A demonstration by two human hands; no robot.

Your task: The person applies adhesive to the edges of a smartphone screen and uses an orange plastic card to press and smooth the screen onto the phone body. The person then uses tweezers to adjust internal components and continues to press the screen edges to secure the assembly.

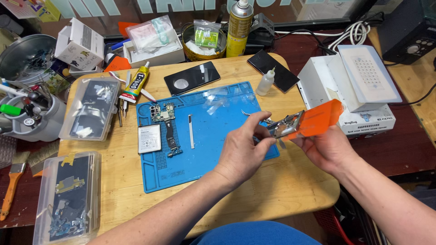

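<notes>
Left hand point(240, 152): fingertips pinched at phone frame's point(287, 125) edge | right hand point(328, 147): gripping orange-backed frame above blue mat's point(204, 149) right edge | technique: support frame firmly, work with light, controlled pressure.

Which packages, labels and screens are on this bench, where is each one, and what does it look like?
Cardboard box: far left, white, open flaps.
Glue tube: left of the blue mat, yellow with black label.
Spray can: far centre, gold, white nozzle.
Battery: on the mat's left, white label.
Two dark phone screens: beyond the mat, black, unlit.
</notes>
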